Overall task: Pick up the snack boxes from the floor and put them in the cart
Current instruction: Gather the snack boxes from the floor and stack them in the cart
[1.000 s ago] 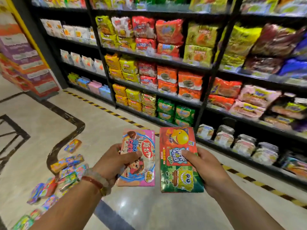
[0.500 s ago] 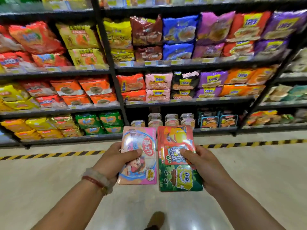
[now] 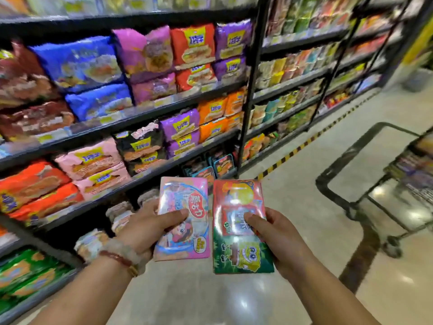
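My left hand (image 3: 147, 228) grips a pink snack box (image 3: 187, 233) with a cartoon girl on it, thumb across its front. My right hand (image 3: 278, 238) grips a red and green snack box (image 3: 236, 249) with a yellow cartoon sponge, thumb pressed on its middle. Both boxes are held upright side by side at chest height, nearly touching. The shopping cart (image 3: 384, 181) stands to the right, its black frame and handle in view, with colourful boxes lying inside the basket. The cart is about an arm's length from my right hand.
Black store shelves (image 3: 145, 113) packed with bagged noodles and snacks run along the left and back. A yellow-black hazard strip (image 3: 293, 151) marks the floor at the shelf base. Glossy beige floor (image 3: 304, 207) with a dark inlay band lies between me and the cart.
The view has swung right along the shelves; the pile of boxes on the floor has left the view and the cart has come in at the right. Both hands keep their boxes.
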Demonstrator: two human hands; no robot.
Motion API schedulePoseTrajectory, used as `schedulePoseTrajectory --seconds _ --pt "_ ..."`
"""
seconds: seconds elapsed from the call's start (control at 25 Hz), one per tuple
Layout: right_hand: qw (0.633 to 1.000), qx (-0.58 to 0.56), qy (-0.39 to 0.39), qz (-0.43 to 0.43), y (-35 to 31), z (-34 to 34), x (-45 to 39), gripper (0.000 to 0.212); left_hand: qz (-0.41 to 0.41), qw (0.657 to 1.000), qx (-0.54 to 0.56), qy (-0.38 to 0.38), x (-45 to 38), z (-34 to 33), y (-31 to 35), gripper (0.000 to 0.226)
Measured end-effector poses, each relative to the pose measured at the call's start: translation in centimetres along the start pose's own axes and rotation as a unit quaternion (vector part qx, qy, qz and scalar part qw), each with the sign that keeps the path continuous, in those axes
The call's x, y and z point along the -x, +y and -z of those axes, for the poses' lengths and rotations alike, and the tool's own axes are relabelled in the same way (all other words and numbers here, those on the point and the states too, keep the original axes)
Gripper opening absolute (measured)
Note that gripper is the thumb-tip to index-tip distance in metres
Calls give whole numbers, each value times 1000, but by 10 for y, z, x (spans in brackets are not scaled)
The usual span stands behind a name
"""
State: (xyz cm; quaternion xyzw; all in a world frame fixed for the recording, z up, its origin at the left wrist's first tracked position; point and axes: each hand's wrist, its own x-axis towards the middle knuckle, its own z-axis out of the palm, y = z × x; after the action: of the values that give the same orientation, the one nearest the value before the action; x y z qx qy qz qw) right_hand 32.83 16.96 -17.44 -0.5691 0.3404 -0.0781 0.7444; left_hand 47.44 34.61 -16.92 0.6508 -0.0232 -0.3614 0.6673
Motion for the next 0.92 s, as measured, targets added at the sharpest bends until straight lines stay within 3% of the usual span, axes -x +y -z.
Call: schedulePoseTrajectory --seconds 0.36,0.56,0.84,0.92 --pt "976 -92 198 20 -16 124 -26 21 17 979 -103 -177 -107 -157 16 26" --pt "958 -131 254 26 -30 234 -37 21 41 960 -126 -246 -142 -284 7 27" --pt "929 -157 331 49 -63 379 -37 18 95 937 -149 -302 -163 -439 -9 53" --pt "924 -164 342 54 -68 407 -37 17 93 929 -162 -320 -173 -474 -9 41"
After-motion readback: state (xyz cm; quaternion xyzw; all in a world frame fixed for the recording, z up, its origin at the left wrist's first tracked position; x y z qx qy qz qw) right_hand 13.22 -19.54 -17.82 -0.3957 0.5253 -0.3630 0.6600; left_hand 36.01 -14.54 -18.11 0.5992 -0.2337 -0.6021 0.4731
